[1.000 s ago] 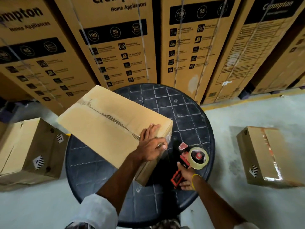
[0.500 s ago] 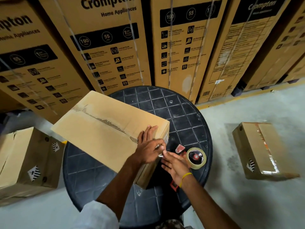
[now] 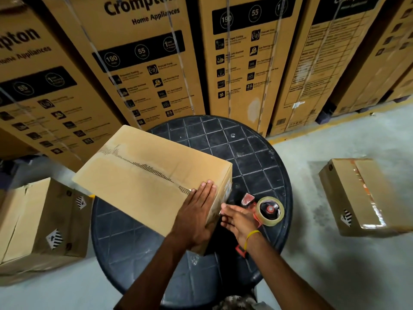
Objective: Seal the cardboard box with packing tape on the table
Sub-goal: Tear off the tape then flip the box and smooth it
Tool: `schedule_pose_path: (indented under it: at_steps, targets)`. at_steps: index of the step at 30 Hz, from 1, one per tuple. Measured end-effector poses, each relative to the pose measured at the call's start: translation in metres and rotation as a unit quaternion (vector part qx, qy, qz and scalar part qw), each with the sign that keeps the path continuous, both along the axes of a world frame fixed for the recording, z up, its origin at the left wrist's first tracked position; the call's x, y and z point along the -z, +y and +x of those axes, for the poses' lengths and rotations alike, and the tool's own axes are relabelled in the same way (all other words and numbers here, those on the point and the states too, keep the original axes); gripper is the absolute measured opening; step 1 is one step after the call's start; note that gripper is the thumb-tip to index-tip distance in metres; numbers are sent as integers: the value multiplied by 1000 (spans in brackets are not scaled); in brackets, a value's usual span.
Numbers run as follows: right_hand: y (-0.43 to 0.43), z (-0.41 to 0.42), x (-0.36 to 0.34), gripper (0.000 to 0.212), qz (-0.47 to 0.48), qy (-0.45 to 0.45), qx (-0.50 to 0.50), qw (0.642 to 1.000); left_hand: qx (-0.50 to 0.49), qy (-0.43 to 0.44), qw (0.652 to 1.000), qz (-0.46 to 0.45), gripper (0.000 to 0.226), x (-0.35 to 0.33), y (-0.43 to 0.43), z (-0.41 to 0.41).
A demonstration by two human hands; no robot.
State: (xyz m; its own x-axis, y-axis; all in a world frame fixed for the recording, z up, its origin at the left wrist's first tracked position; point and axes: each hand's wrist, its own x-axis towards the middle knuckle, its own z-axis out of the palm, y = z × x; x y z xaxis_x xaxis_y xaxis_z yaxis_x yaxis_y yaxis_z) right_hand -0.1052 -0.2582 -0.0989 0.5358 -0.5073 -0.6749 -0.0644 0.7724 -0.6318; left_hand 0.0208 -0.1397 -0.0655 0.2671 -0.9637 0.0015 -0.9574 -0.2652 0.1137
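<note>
A plain cardboard box (image 3: pixel 143 182) lies on the round black table (image 3: pixel 252 157), its closed top seam running diagonally under clear tape. My left hand (image 3: pixel 196 211) rests flat on the box's near right corner, fingers together and stretched out. My right hand (image 3: pixel 239 220) is open beside the box's right end face, fingertips touching or almost touching it, a yellow band on the wrist. A red tape dispenser (image 3: pixel 268 210) with a roll of clear packing tape lies on the table just right of that hand, with no hand on it.
Tall printed appliance cartons (image 3: pixel 143 63) stand in a row right behind the table. One small box (image 3: pixel 38 222) sits on the floor at the left and a taped one (image 3: pixel 366 193) at the right. Grey concrete floor surrounds the table.
My right hand let go of the dispenser's handle and moved up to the box's right end. My left hand went from curled fingers at the corner to lying flat. The camera drifted slightly.
</note>
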Motion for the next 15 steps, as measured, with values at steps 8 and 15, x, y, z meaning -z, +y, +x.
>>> schedule_pose_path:
  at_steps: [8,15]
  targets:
    - [1,8,12,16,3,-13,-14,1000,6,5,1000,-14,86,1,-1,0]
    - [6,23,24,18,0,-3,35,999,-3,23,1000,-2,96,-6,-4,0]
